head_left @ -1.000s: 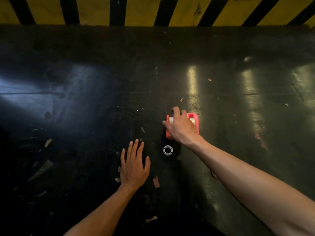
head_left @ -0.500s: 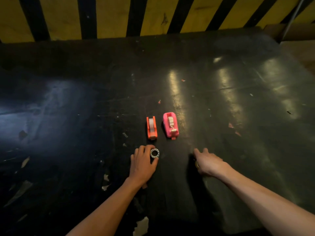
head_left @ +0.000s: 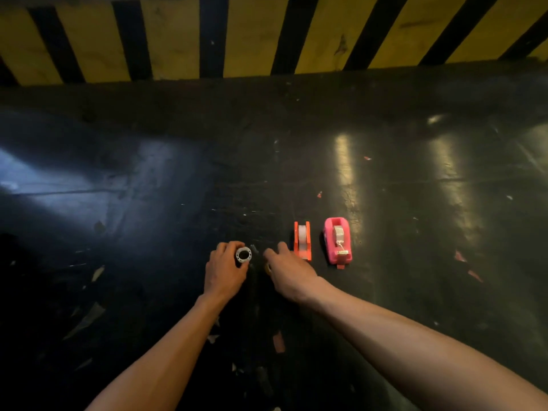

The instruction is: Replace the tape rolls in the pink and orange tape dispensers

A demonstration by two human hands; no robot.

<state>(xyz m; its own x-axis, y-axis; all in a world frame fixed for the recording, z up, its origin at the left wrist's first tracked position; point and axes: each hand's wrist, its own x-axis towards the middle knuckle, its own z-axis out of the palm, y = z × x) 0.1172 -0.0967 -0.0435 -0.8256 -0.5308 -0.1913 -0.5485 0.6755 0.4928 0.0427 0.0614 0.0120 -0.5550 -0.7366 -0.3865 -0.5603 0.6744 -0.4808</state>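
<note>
An orange tape dispenser [head_left: 302,240] and a pink tape dispenser [head_left: 338,241] stand side by side on the dark table, each with a roll of clear tape in it. My left hand [head_left: 225,269] curls around a small white ring-shaped tape core [head_left: 243,255] lying on the table left of the dispensers. My right hand [head_left: 289,269] rests just left of the orange dispenser, fingers spread toward the core, with something small and yellowish [head_left: 267,267] partly hidden under its palm.
The dark, scuffed table [head_left: 148,218] carries scraps of torn tape and paper [head_left: 278,341] near my arms and at the left. A yellow and black striped wall [head_left: 267,34] rises behind the table's far edge.
My right hand let go of the pink dispenser, pulled back, then moved left beside the orange dispenser. My left hand closed around the white core. The camera view shifted left.
</note>
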